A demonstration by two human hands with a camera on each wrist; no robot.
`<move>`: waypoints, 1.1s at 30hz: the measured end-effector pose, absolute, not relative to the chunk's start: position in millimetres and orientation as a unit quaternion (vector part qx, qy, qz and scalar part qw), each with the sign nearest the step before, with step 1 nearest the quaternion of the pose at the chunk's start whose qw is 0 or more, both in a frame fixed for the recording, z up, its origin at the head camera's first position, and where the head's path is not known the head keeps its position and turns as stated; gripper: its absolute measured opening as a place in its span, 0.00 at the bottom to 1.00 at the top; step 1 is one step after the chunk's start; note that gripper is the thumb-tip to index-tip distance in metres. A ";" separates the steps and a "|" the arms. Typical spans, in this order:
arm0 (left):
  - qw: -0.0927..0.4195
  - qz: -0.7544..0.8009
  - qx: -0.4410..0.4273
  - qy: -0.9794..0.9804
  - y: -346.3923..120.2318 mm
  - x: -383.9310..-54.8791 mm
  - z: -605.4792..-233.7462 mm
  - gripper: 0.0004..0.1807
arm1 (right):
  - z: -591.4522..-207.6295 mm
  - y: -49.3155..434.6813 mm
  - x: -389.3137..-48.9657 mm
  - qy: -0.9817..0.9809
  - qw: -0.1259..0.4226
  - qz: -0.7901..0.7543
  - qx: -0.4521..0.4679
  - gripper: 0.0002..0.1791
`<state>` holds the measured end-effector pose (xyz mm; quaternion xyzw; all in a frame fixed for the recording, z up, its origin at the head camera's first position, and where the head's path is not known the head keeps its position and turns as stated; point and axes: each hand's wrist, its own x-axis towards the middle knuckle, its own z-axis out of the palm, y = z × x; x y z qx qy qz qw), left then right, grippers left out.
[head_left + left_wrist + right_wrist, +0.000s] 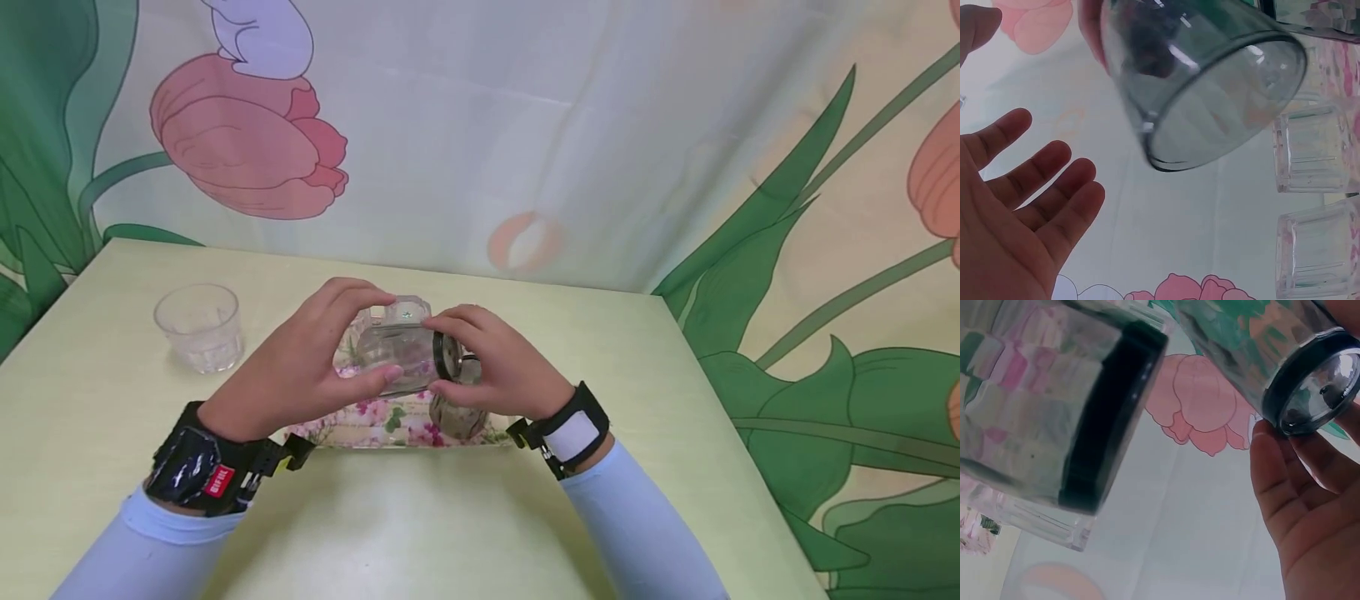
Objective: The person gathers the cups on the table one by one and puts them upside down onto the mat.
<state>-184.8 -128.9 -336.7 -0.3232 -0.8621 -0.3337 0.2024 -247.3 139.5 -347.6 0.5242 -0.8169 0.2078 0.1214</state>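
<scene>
A clear glass jar (401, 354) with a dark band round its lid (447, 357) is tipped on its side above a floral tray (390, 437). My right hand (506, 362) grips it at the lid end, fingers on top and thumb below; the right wrist view shows the fingertips at the dark band (1275, 403). On the left, my left hand (292, 367) is beside the jar's base with fingers spread. In the left wrist view those fingers (1054, 200) are extended, apart from the glass base rim (1229, 106).
Another glass jar (457, 412) with a dark-banded lid (1113, 419) stands on the tray below my right hand. Clear tumblers (1313, 150) are also on the tray, one of them (407, 310) behind the held jar. A wide glass (201, 325) stands alone at the table's left.
</scene>
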 end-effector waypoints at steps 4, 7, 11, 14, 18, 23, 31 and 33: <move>0.197 -0.336 -0.313 -0.867 -130.5 -184.7 -336.5 0.41 | -346.9 134.0 -249.4 -0.819 0.124 0.185 0.528 0.36; 0.198 -0.337 -0.308 -0.868 -131.2 -184.9 -336.4 0.44 | -346.2 129.4 -250.1 -0.817 0.127 0.176 0.534 0.36; 0.197 -0.337 -0.306 -0.868 -131.9 -185.2 -336.7 0.44 | -347.9 122.9 -252.1 -0.816 0.125 0.166 0.540 0.36; 0.195 -0.335 -0.304 -0.870 -132.2 -185.2 -337.8 0.44 | -351.3 118.8 -254.6 -0.818 0.114 0.159 0.541 0.36; 0.198 -0.332 -0.301 -0.872 -132.5 -185.4 -339.0 0.44 | -354.8 113.7 -257.3 -0.822 0.094 0.154 0.540 0.35; 0.198 -0.338 -0.300 -0.870 -132.8 -185.6 -340.0 0.44 | -359.3 108.6 -257.4 -0.837 0.063 0.138 0.526 0.36; 0.191 -0.336 -0.295 -0.874 -133.4 -185.9 -340.0 0.43 | -363.6 101.9 -257.1 -0.853 0.030 0.113 0.509 0.36; 0.191 -0.336 -0.295 -0.874 -133.4 -186.2 -340.2 0.43 | -364.7 100.6 -258.0 -0.854 0.022 0.112 0.507 0.36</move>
